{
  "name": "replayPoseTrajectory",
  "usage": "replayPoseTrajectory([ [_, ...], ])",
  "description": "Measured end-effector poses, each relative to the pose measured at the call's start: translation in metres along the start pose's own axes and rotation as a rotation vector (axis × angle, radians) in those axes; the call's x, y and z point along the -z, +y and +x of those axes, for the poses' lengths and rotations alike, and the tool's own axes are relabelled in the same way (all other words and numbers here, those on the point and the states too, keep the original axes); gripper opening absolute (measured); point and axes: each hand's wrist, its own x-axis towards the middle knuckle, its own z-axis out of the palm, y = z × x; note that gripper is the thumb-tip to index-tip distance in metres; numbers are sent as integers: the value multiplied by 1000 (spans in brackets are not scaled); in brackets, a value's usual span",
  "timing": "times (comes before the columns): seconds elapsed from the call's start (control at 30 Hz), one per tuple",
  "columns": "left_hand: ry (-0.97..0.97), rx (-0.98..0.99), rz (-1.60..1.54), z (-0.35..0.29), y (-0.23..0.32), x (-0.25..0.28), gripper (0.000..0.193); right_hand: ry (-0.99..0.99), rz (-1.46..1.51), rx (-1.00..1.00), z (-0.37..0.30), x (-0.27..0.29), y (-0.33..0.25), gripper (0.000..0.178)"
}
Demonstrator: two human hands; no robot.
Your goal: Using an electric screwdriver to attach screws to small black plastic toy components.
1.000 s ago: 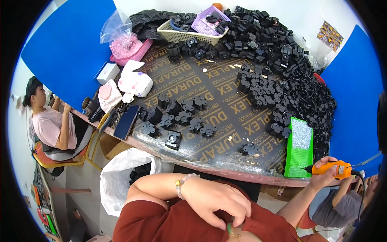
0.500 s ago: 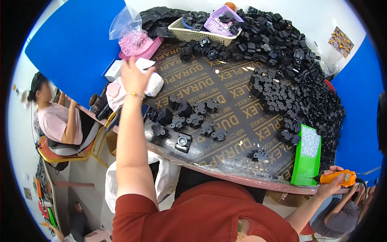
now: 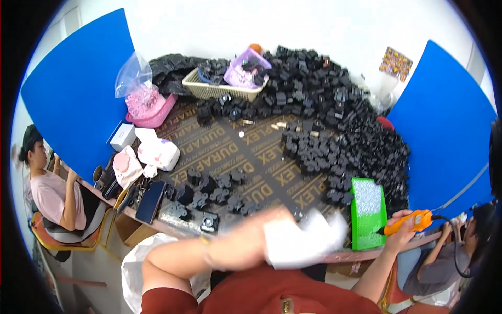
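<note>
My left hand (image 3: 256, 235), blurred by motion, is closed on a white tissue (image 3: 306, 243) in front of my body at the table's near edge. My right hand (image 3: 401, 230) grips an orange electric screwdriver (image 3: 419, 220) with a black cord. Its dark tip points left, over the near end of a green tray (image 3: 357, 238). Small silvery screws (image 3: 367, 196) fill the tray's far part, with a few near the tip. Left of my left hand, a black square part with a round centre (image 3: 209, 222) lies among several black lobed parts (image 3: 219, 196).
Black parts (image 3: 324, 94) heap along the table's back and right. A cream basket (image 3: 225, 92), lilac basket (image 3: 246, 73) and pink basket (image 3: 159, 118) stand behind. A tissue pack (image 3: 162, 153) and dark phone (image 3: 150, 201) lie left. Blue panels (image 3: 78, 89) flank the table; people sit either side.
My left hand has come back from the tissue pack at the far left to the near edge, now with a tissue. My right hand still holds the screwdriver by the tray. The whole view has shifted.
</note>
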Motion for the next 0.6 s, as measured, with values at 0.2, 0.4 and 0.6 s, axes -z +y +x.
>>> replayPoseTrajectory([
  [0.2,-832,-614,-866,-9,42,-86,51,-7,21,-7,-12,-6,-5,59],
  [0.4,-1192,-704,-642,-5,22,-77,56,-3,83,15,-6,-2,-5,61],
  [0.6,-1000,-744,-728,-12,18,-71,25,-20,73,41,-6,-3,-10,57],
])
